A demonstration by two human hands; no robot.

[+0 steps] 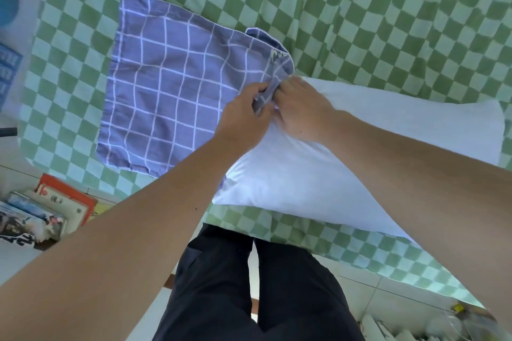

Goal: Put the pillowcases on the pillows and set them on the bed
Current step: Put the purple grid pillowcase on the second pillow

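Note:
A blue-purple pillowcase (169, 86) with a white grid lies flat on the green checked bed (388, 8). Its open end points right, toward a bare white pillow (360, 147) lying on the bed's near edge. My left hand (246, 116) pinches the bunched edge of the pillowcase opening. My right hand (302, 108) rests on the pillow's left corner, fingers curled down at the same opening. The pillow's corner is hidden under both hands.
A stack of books and magazines (47, 213) sits at the lower left beside the bed. My dark trousers (249, 285) stand against the bed edge. White tiled floor shows below, with some clutter (457, 321) at the lower right.

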